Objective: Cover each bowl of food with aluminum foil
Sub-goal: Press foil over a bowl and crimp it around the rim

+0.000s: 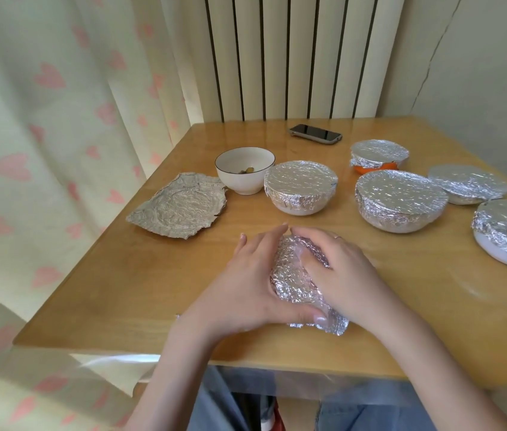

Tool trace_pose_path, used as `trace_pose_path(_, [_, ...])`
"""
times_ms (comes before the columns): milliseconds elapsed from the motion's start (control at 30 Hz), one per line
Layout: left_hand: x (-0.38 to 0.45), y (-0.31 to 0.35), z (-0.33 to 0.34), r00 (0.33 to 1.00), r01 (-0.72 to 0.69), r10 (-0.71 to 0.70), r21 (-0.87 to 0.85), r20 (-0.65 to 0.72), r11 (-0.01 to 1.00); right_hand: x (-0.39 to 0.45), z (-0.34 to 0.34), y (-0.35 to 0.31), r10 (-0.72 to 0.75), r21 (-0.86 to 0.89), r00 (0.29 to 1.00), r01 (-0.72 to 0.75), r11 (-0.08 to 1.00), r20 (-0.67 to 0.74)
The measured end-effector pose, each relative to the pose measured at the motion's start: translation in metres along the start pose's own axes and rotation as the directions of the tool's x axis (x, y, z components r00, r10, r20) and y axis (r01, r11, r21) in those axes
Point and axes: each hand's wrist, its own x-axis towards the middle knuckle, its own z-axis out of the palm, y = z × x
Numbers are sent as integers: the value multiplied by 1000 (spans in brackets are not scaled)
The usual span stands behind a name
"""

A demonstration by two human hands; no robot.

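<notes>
Both hands clamped together around a crinkled foil-wrapped bowl (295, 284) near the front edge of the glossy wooden table (121, 290): left hand (246, 284) curled on one side, right hand (336, 275) on the other. Beyond, an uncovered round white bowl (244, 169) beside a creased loose foil sheet (179, 205).

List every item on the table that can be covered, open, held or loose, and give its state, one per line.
Bowl under hands: foil-wrapped, pressed by left hand and right hand.
White bowl: uncovered, food inside.
Loose foil sheet: crumpled, flat, unused.
Five other bowls: foil-covered.
Phone: screen dark.
</notes>
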Motion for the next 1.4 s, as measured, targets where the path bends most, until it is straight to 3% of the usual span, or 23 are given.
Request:
trace_pose_path(100, [-2, 5, -4, 998, 29, -27, -33, 52, 999, 2, 2, 0, 59, 1, 998, -59, 998, -5])
trace_pose_path(433, [-1, 0, 3, 1000, 13, -13, 28, 6, 1000, 4, 7, 2, 249, 59, 968, -246, 967, -41])
trace_pose_path(600, [-1, 1, -7, 994, 10, -15, 48, 109, 999, -2, 5, 6, 344, 376, 937, -301, 877, -52])
trace_pose_path(667, [-11, 1, -17, 999, -23, 27, -79, 48, 997, -6, -4, 7, 366, 450, 919, -268, 852, -145])
trace_pose_path(767, [-7, -8, -26, 981, -74, 7, -345, -191, 936, -17, -11, 2, 404, 539, 866, -198, 819, -295])
trace_pose_path(800, [-13, -21, -25, 983, -104, 35, -385, -181, 917, -21, -9, -2, 400, 543, 865, -188, 819, -304])
trace_pose_path(867, [23, -73, -9, 976, 21, -125, -499, -176, 866, -22, 2, -9, 383, 522, 884, -200, 829, -268])
trace_pose_path(900, [44, -93, -3, 976, 27, -136, -524, -172, 852, -21, 9, -12, 380, 512, 890, -210, 833, -254])
trace_pose_path(933, [50, -99, 3, 989, -24, -55, -508, -140, 861, -20, 16, -13, 390, 506, 887, -225, 833, -247])
trace_pose_path(967, [43, -90, 8, 996, -77, 49, -433, -76, 898, -18, 21, -12, 404, 498, 881, -243, 833, -247])
trace_pose_path(1033, [13, -35, 2, 1000, 4, 3, -392, 16, 920, -17, 28, -9, 422, 481, 869, -263, 836, -258])
trace_pose_path(1067, [22, -18, 3, 995, 96, -102, -423, 10, 901, -17, 29, -7, 422, 471, 866, -265, 841, -267])
trace_pose_path(1133, [25, -15, 10, 991, 32, -90, -468, -102, 883, -16, 30, -6, 410, 451, 866, -255, 855, -288])
trace_pose_path(1233, [26, -9, 9, 986, 15, -91, -466, -141, 885, -16, 26, -6, 404, 447, 865, -248, 859, -296])
trace_pose_path(1400, [22, -16, 9, 985, 53, -116, -418, -127, 907, -15, 19, -8, 425, 463, 893, -316, 828, -150])
